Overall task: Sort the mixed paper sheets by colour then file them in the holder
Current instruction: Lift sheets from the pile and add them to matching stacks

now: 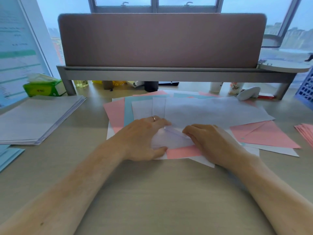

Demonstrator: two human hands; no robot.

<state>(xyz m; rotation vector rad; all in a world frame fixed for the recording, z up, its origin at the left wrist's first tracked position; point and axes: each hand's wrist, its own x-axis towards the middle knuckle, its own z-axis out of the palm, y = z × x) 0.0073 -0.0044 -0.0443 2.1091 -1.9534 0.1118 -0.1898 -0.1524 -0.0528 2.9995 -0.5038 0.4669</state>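
Note:
A loose pile of mixed paper sheets (211, 111), pink, blue and white, lies spread across the middle of the desk. My left hand (144, 138) rests flat on a white sheet (171, 141) at the pile's near edge, with the thumb at the sheet's front border. My right hand (210, 145) is beside it, its fingers curled at that sheet's lifted, creased corner, which it seems to pinch. The thumb is hidden. A white stack (39, 119) lies at the left, a blue stack (8, 155) at the near left and a pink stack (304, 133) at the right edge.
A grey shelf riser (169, 75) with a mauve partition panel (160, 39) stands behind the pile, with bottles and cups under it. A green tissue pack (44, 87) and a monitor (15, 48) are at the left. A blue latticed basket (306, 89) is at the right.

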